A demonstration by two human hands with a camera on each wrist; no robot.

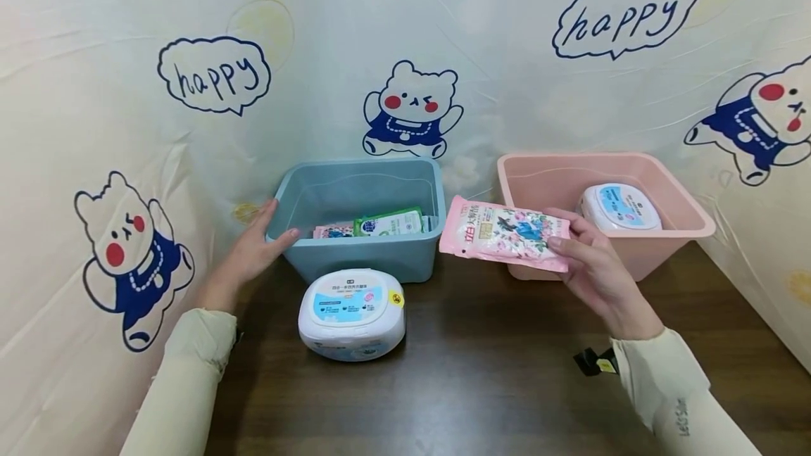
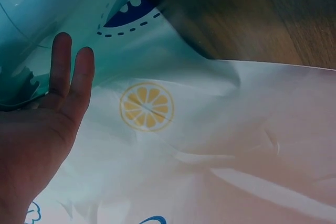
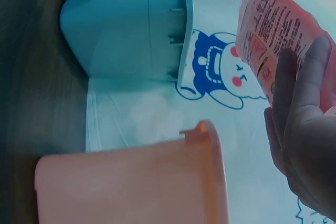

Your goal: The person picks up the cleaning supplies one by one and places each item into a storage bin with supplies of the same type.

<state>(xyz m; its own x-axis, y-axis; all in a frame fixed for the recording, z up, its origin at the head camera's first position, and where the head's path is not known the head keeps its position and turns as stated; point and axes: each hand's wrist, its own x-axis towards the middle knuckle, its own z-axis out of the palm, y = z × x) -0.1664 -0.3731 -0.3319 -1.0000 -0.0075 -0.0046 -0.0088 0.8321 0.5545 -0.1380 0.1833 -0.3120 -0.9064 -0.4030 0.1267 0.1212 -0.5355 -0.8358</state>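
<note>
My right hand (image 1: 592, 262) pinches a pink floral packet (image 1: 488, 232) between thumb and fingers, raised in front of the gap between two bins. In the right wrist view, the packet's printed back (image 3: 268, 30) faces the camera, with straight fingers (image 3: 310, 77) lying against it. At the left rim of the blue bin (image 1: 361, 259), my left hand (image 1: 250, 252) rests with fingers extended along the outer side and the thumb by the front corner. Inside that bin lie a green-and-white packet (image 1: 393, 222) and a pink packet (image 1: 332, 231), partly hidden by the front wall.
A white lidded tub (image 1: 351, 315) stands on the dark wooden table (image 1: 475, 385) before the blue bin. A similar white tub (image 1: 621, 207) sits in the pink bin (image 1: 681, 220) at the right. A printed cloth (image 1: 317, 90) hangs behind and along both sides.
</note>
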